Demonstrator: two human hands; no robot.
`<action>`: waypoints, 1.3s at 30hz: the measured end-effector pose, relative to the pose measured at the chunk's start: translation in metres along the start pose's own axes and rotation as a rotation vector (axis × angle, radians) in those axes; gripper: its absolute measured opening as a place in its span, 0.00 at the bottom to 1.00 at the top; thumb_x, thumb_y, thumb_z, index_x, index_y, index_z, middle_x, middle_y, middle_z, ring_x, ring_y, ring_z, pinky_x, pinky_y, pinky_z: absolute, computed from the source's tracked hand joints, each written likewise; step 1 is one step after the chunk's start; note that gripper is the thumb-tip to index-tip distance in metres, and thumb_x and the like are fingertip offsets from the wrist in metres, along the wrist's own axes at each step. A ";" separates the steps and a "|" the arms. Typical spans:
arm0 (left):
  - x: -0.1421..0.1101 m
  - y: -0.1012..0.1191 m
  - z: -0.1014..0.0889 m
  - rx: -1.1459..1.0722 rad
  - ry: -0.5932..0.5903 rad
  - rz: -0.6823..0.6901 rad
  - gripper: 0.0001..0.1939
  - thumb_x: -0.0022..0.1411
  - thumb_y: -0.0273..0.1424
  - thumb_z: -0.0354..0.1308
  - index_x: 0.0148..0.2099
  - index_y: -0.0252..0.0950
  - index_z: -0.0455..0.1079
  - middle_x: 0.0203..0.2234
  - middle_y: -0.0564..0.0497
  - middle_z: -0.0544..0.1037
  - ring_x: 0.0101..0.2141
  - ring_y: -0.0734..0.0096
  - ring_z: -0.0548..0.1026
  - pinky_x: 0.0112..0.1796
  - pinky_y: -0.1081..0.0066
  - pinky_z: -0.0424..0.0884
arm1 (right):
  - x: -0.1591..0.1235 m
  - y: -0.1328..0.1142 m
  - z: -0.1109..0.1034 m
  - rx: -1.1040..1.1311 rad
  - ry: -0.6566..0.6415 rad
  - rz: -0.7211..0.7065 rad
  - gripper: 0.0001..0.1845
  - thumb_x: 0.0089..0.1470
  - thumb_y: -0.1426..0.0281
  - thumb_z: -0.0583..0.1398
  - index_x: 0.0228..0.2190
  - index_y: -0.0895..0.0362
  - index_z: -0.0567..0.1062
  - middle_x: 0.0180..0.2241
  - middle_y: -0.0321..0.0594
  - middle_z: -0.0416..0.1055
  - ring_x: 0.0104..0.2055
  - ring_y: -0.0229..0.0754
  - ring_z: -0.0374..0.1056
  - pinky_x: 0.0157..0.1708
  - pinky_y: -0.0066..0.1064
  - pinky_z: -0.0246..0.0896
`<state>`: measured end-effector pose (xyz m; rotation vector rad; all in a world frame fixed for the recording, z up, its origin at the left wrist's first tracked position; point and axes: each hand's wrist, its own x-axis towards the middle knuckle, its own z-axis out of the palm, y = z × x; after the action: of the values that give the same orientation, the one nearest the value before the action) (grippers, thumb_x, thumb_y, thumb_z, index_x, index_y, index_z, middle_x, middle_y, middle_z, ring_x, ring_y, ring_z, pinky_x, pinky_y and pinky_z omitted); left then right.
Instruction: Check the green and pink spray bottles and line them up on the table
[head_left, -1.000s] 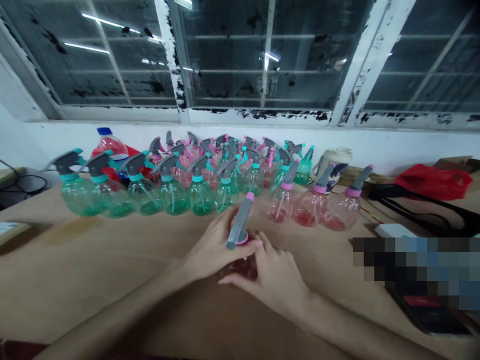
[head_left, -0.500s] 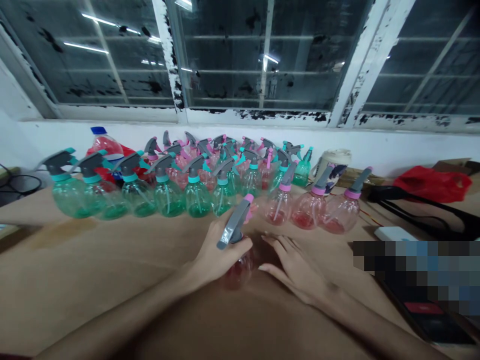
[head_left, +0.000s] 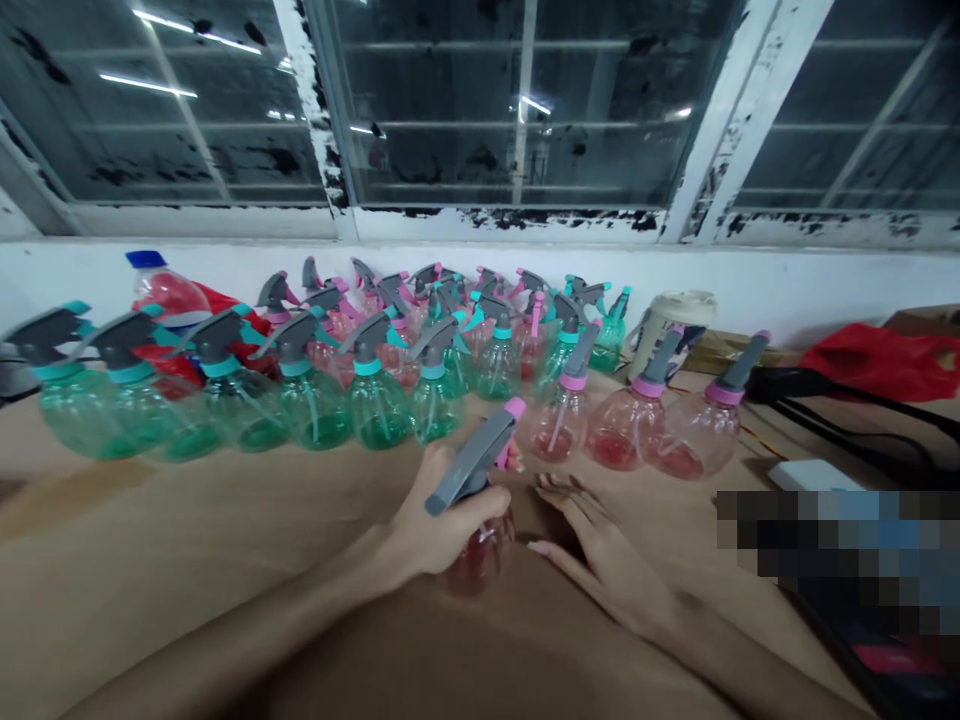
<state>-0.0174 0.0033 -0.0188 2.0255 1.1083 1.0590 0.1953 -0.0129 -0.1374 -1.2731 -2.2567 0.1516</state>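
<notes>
My left hand [head_left: 442, 515] is wrapped round the neck of a pink spray bottle [head_left: 480, 560], just under its grey trigger head, which points away from me. The bottle's clear round body shows below my fingers and seems to stand on the brown table [head_left: 247, 560]. To its right, my right hand [head_left: 600, 550] rests low over the table, fingers stretched out and holding nothing. Beyond my hands stands a row of spray bottles: several green ones [head_left: 315, 410] on the left and three pink ones [head_left: 622, 435] on the right.
More green and pink spray bottles crowd behind, near the white wall. A blue-capped bottle [head_left: 169, 285] stands at back left. Toward the right are a pale canister [head_left: 667, 330], a red plastic bag [head_left: 877, 360], black straps [head_left: 847, 410], a white box [head_left: 814, 477] and a pixelated patch over a dark object.
The view has moved slightly closer, so the bottles spread wider apart. My left hand still grips the pink bottle, and my right hand stays open beside it.
</notes>
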 end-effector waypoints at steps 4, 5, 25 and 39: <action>0.002 0.000 -0.001 0.014 -0.002 0.032 0.09 0.47 0.30 0.52 0.33 0.42 0.69 0.23 0.55 0.67 0.23 0.69 0.66 0.25 0.68 0.68 | 0.000 -0.002 -0.003 0.013 -0.003 0.005 0.28 0.59 0.58 0.54 0.57 0.57 0.61 0.57 0.49 0.64 0.60 0.51 0.58 0.58 0.53 0.53; 0.002 0.000 0.000 0.016 0.012 0.027 0.09 0.48 0.30 0.52 0.35 0.42 0.68 0.22 0.56 0.66 0.22 0.69 0.65 0.23 0.69 0.67 | 0.000 -0.002 -0.004 0.019 -0.008 0.009 0.28 0.59 0.58 0.54 0.58 0.57 0.61 0.57 0.49 0.64 0.60 0.51 0.58 0.59 0.53 0.53; 0.004 -0.008 0.012 0.017 0.046 -0.045 0.17 0.52 0.30 0.55 0.46 0.43 0.69 0.31 0.51 0.79 0.31 0.62 0.78 0.33 0.63 0.76 | -0.002 -0.004 -0.017 -0.024 -0.133 -0.004 0.30 0.60 0.60 0.54 0.61 0.53 0.56 0.60 0.44 0.59 0.62 0.49 0.54 0.59 0.50 0.52; 0.004 -0.010 0.013 -0.061 0.032 0.002 0.20 0.51 0.28 0.58 0.48 0.41 0.68 0.38 0.50 0.78 0.32 0.65 0.78 0.34 0.66 0.76 | -0.003 -0.004 -0.018 -0.054 -0.164 -0.021 0.31 0.60 0.60 0.53 0.62 0.54 0.53 0.61 0.44 0.57 0.63 0.48 0.53 0.59 0.50 0.52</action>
<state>-0.0092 0.0103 -0.0319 1.9694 1.0772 1.1164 0.2027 -0.0208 -0.1219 -1.3061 -2.4271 0.1949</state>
